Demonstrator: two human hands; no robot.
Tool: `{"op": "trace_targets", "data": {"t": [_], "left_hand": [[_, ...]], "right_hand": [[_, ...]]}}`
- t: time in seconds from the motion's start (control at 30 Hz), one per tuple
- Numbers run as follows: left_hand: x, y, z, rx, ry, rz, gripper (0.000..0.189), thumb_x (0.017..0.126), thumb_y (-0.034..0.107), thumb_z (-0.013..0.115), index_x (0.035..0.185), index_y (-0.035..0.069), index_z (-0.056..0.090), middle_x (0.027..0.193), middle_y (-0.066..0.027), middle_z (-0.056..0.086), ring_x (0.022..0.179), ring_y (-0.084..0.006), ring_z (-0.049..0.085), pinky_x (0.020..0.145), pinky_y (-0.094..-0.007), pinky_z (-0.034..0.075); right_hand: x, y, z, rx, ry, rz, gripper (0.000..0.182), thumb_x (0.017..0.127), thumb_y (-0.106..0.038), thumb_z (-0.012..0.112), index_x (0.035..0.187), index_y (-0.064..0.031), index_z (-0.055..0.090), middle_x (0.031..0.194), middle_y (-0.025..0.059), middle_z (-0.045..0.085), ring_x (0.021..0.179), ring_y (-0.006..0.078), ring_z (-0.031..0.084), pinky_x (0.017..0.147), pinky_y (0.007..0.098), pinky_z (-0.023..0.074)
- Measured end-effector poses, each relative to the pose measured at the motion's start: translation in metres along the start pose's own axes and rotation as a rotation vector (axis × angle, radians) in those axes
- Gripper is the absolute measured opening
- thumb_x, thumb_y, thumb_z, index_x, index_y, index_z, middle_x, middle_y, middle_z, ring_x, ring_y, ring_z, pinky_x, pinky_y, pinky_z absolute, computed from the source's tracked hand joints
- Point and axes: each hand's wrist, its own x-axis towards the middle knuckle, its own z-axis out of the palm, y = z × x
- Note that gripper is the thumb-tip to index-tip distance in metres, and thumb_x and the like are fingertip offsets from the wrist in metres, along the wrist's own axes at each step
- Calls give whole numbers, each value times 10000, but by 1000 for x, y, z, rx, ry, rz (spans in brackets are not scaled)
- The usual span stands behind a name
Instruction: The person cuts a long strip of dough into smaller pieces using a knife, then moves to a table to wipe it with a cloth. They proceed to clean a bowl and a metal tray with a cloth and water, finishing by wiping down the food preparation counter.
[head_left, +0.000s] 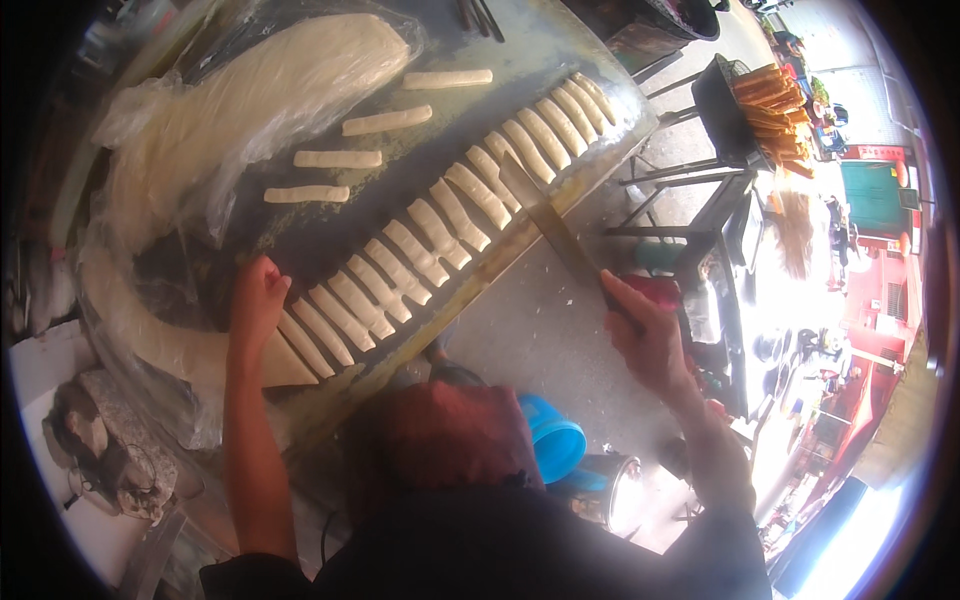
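Observation:
My right hand (643, 330) grips the dark handle of a long-bladed knife (553, 225). Its blade points up and left, and the tip lies over the row of cut dough strips (427, 225). The strips lie side by side along the near edge of the worktable. My left hand (261, 296) is at the row's left end, fingers curled in, with nothing visible in them. Beside it, a flat length of uncut dough (285, 364) runs left under clear plastic sheeting (150, 315). Four separate strips sit farther back, among them one dough strip (337, 159).
A large plastic-covered dough mass (315, 67) rests at the back left. Fried dough sticks (772, 112) fill a dark wire basket (724, 112) on the right, above a metal stand (712, 217). A blue bucket (551, 442) and a metal drum (611, 487) are on the floor.

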Motion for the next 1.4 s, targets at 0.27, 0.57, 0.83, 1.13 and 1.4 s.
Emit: {"op": "trace_targets", "data": {"t": [0.27, 0.57, 0.83, 1.13, 1.4], "left_hand": [[-2, 8, -3, 0, -11, -35, 162, 855, 26, 685, 836, -1, 526, 751, -110, 558, 701, -203, 543, 680, -353, 463], [0, 12, -3, 44, -6, -41, 158, 852, 23, 687, 832, 4, 530, 722, -97, 546, 664, -188, 529, 645, -347, 458], [-2, 9, -2, 18, -5, -75, 150, 855, 26, 683, 839, 7, 536, 717, -87, 536, 661, -183, 523, 645, -343, 457], [0, 10, -3, 33, -22, -108, 152, 865, 46, 681, 839, 6, 536, 715, -93, 536, 660, -189, 523, 657, -349, 459], [-4, 20, -5, 63, -16, -81, 167, 876, 73, 679, 840, 10, 528, 714, -95, 531, 663, -192, 504, 657, -348, 454]], "right_hand": [[24, 7, -17, 38, -59, 133, 499, 895, 1, 652, 1384, -75, 583, 1102, 159, 710, 948, 188, 676, 858, 307, 511], [36, 21, -18, 86, -112, 126, 475, 913, -24, 649, 1381, -73, 583, 1210, 174, 690, 1048, 206, 680, 913, 309, 503], [26, 33, -29, -56, -108, 97, 487, 900, -28, 635, 1381, -88, 587, 1159, 161, 704, 1004, 218, 686, 915, 330, 501], [15, 20, -36, 8, -101, 35, 490, 888, -27, 651, 1371, -86, 596, 1050, 178, 701, 913, 242, 687, 856, 329, 509], [31, 21, -18, 69, -173, 56, 476, 900, -32, 650, 1369, -90, 598, 1120, 200, 700, 991, 253, 698, 875, 340, 522]]}}
